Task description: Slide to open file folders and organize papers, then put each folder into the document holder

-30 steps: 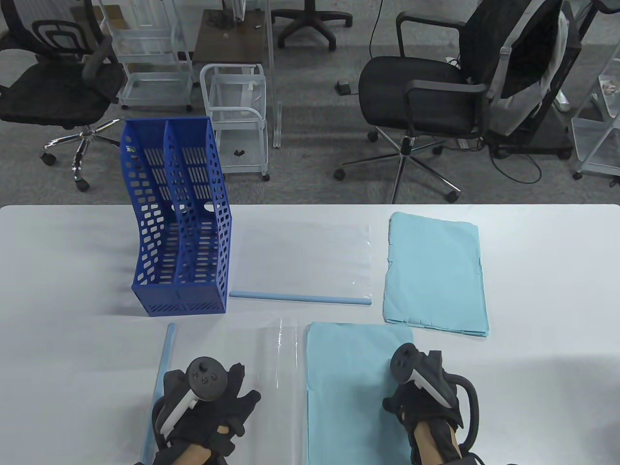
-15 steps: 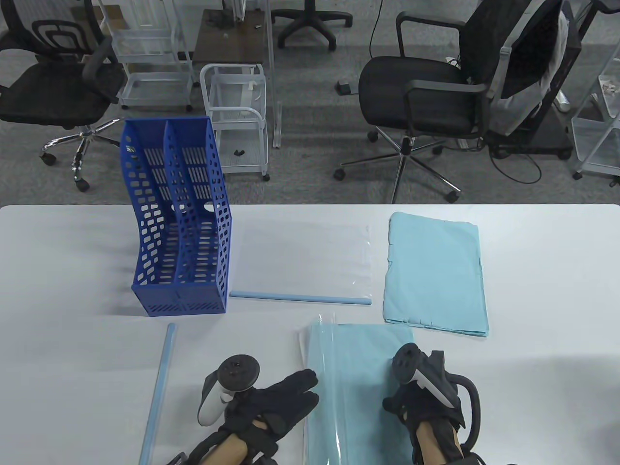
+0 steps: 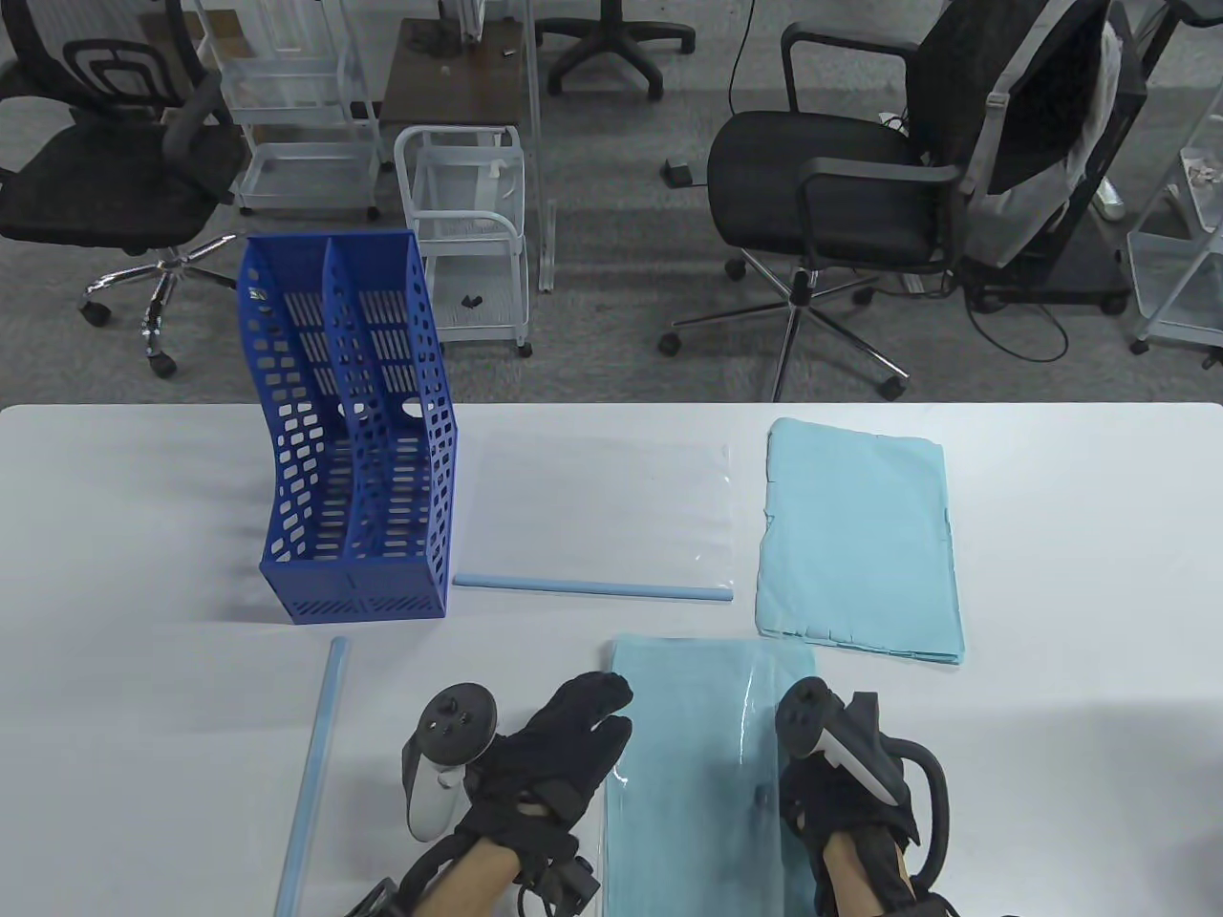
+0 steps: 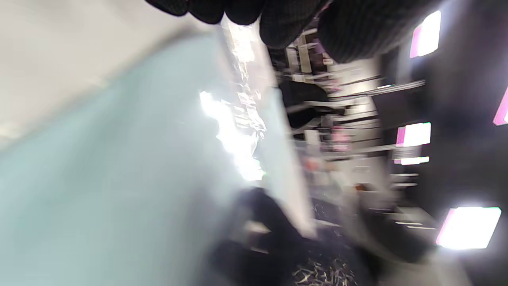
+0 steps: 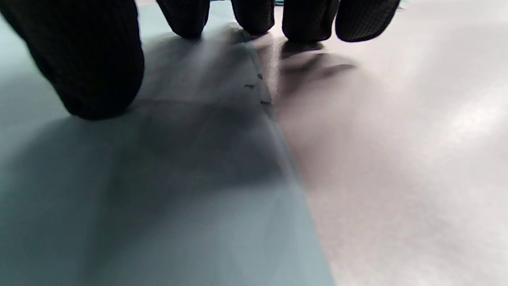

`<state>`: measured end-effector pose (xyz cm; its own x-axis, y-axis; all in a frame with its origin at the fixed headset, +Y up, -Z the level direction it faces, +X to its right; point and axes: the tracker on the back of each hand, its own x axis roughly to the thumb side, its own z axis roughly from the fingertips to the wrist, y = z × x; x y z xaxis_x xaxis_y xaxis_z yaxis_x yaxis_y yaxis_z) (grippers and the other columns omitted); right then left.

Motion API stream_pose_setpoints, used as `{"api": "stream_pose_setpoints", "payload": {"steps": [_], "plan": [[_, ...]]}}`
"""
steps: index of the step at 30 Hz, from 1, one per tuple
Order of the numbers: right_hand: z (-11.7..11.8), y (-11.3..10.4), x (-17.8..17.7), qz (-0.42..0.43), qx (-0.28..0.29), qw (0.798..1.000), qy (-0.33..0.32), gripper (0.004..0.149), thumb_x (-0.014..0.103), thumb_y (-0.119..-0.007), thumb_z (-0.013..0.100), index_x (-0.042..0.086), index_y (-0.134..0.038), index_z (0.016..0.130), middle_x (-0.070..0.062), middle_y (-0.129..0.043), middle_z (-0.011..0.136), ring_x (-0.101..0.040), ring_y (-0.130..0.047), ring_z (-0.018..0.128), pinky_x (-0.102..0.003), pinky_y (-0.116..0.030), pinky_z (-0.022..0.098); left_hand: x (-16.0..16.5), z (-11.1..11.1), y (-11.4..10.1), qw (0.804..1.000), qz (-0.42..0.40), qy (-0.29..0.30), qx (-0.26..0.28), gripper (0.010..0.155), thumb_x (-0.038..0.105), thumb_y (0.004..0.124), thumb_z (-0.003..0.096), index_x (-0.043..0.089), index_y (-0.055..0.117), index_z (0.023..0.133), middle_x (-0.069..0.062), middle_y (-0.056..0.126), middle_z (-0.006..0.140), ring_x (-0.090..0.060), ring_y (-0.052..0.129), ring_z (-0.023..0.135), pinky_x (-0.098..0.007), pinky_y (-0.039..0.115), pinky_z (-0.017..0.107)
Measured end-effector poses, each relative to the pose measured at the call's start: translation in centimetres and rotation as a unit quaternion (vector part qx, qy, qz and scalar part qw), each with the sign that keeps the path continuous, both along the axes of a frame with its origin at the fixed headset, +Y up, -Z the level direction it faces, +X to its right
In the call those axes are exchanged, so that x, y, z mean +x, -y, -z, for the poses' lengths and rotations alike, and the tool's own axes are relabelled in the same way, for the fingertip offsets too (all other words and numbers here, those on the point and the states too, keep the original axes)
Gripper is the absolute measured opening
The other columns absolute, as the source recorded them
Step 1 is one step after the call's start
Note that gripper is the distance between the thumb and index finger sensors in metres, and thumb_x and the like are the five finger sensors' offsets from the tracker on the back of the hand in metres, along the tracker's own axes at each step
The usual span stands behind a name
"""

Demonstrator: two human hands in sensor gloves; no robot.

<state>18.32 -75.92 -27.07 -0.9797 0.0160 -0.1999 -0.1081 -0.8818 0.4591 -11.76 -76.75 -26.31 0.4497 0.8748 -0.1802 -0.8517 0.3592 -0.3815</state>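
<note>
A light-blue paper stack (image 3: pixel 688 793) lies at the near edge inside an open clear folder, whose transparent cover (image 3: pixel 755 697) is coming down over it. My left hand (image 3: pixel 583 735) reaches in with straight fingers at the stack's left edge; in the blurred left wrist view its fingertips (image 4: pixel 254 10) touch the glossy cover (image 4: pixel 246 99). My right hand (image 3: pixel 841 774) presses on the stack's right edge, fingertips (image 5: pixel 305 20) on the table and thumb on the paper (image 5: pixel 119 178). The folder's loose pale-blue slide bar (image 3: pixel 315 755) lies to the left. The blue document holder (image 3: pixel 354 430) stands at the back left.
A second clear folder (image 3: pixel 602 506) with its slide bar (image 3: pixel 592 586) fitted lies behind, right of the holder. Another light-blue paper stack (image 3: pixel 860 540) lies at the back right. Office chairs and white carts stand on the floor beyond the table's far edge.
My left hand left the flat clear cover, swung right and flipped it over the paper stack; the cover went from flat on the left, through upright, to lying over the paper. The right hand stayed put.
</note>
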Motion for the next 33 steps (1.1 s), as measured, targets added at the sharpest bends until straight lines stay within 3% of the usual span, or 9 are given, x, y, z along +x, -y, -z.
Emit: {"api": "stream_pose_setpoints", "payload": {"steps": [2, 4, 7, 13, 16, 19, 22, 27, 33], "plan": [[0.0, 0.0, 0.0, 0.000, 0.000, 1.000, 0.000, 0.088, 0.057, -0.088, 0.036, 0.038, -0.040, 0.107, -0.005, -0.031, 0.119, -0.044, -0.044, 0.105, -0.064, -0.048, 0.076, 1.1, 0.5, 0.4, 0.986, 0.158, 0.016, -0.044, 0.080, 0.056, 0.084, 0.0453, 0.017, 0.058, 0.110, -0.007, 0.038, 0.121, -0.038, 0.040, 0.112, -0.055, 0.047, 0.082], [0.0, 0.0, 0.0, 0.000, 0.000, 1.000, 0.000, 0.088, 0.057, -0.088, 0.036, 0.038, -0.039, 0.107, -0.005, -0.031, 0.119, -0.044, -0.044, 0.105, -0.064, -0.048, 0.076, 2.6, 0.8, 0.4, 0.959, 0.282, 0.010, -0.003, 0.082, 0.060, 0.084, 0.0443, 0.016, 0.059, 0.109, -0.005, 0.038, 0.121, -0.036, 0.041, 0.112, -0.052, 0.048, 0.082], [0.0, 0.0, 0.0, 0.000, 0.001, 1.000, 0.000, 0.089, 0.057, -0.088, 0.036, 0.038, -0.039, 0.107, -0.005, -0.031, 0.119, -0.044, -0.044, 0.105, -0.064, -0.048, 0.076, 4.5, 1.4, 0.4, 0.939, 0.343, -0.001, 0.003, 0.083, 0.060, 0.085, 0.0428, 0.015, 0.059, 0.107, -0.005, 0.041, 0.120, -0.036, 0.045, 0.111, -0.054, 0.050, 0.081], [0.0, 0.0, 0.0, 0.002, 0.002, 1.000, 0.000, 0.089, 0.057, -0.088, 0.036, 0.038, -0.039, 0.107, -0.005, -0.031, 0.119, -0.044, -0.044, 0.105, -0.064, -0.048, 0.076, 3.2, 2.1, 0.5, 0.978, 0.200, -0.043, -0.030, 0.074, 0.050, 0.089, 0.0422, 0.015, 0.065, 0.102, -0.005, 0.045, 0.117, -0.033, 0.048, 0.107, -0.048, 0.054, 0.079], [0.0, 0.1, 0.0, 0.002, 0.002, 1.000, 0.000, 0.089, 0.057, -0.088, 0.036, 0.038, -0.039, 0.107, -0.005, -0.031, 0.119, -0.044, -0.043, 0.105, -0.064, -0.048, 0.076, 2.1, 1.8, 0.5, 0.991, 0.115, -0.034, -0.051, 0.069, 0.046, 0.088, 0.0441, 0.021, 0.063, 0.104, -0.008, 0.063, 0.111, -0.033, 0.067, 0.099, -0.047, 0.069, 0.071], [-0.1, 0.1, 0.1, 0.004, 0.002, 1.000, 0.002, 0.089, 0.057, -0.087, 0.035, 0.039, -0.039, 0.107, -0.004, -0.030, 0.119, -0.044, -0.043, 0.105, -0.063, -0.048, 0.076, 1.4, 1.3, 1.6, 0.992, 0.024, -0.008, -0.123, 0.070, 0.044, 0.087, 0.0458, 0.023, 0.062, 0.107, -0.005, 0.085, 0.097, -0.030, 0.093, 0.080, -0.045, 0.084, 0.058], [-0.1, 0.1, 0.1, 0.006, 0.002, 1.000, 0.003, 0.089, 0.058, -0.087, 0.035, 0.039, -0.038, 0.107, -0.004, -0.030, 0.119, -0.043, -0.042, 0.105, -0.063, -0.048, 0.076, 0.8, 0.6, 3.5, 0.975, -0.070, -0.001, -0.209, 0.066, 0.044, 0.087, 0.0462, 0.020, 0.066, 0.105, -0.003, 0.093, 0.091, -0.027, 0.101, 0.073, -0.043, 0.090, 0.052], [-0.1, 0.2, 0.2, 0.007, 0.002, 1.000, 0.004, 0.089, 0.058, -0.087, 0.035, 0.040, -0.037, 0.107, -0.004, -0.029, 0.119, -0.043, -0.042, 0.105, -0.063, -0.048, 0.076, 1.1, 0.0, 4.1, 0.976, -0.047, 0.010, -0.214, 0.058, 0.043, 0.087, 0.0463, 0.022, 0.076, 0.100, 0.000, 0.101, 0.082, -0.022, 0.109, 0.062, -0.039, 0.096, 0.043], [-0.2, -0.3, 1.1, 0.038, 0.012, 0.999, 0.010, 0.089, 0.060, -0.086, 0.035, 0.039, -0.037, 0.107, -0.003, -0.033, 0.120, -0.042, -0.044, 0.105, -0.063, -0.049, 0.076, -0.1, -0.3, 4.2, 0.979, -0.065, -0.046, -0.188, 0.047, 0.039, 0.085, 0.0462, 0.024, 0.086, 0.091, 0.000, 0.106, 0.071, -0.022, 0.112, 0.052, -0.038, 0.097, 0.036]]}}
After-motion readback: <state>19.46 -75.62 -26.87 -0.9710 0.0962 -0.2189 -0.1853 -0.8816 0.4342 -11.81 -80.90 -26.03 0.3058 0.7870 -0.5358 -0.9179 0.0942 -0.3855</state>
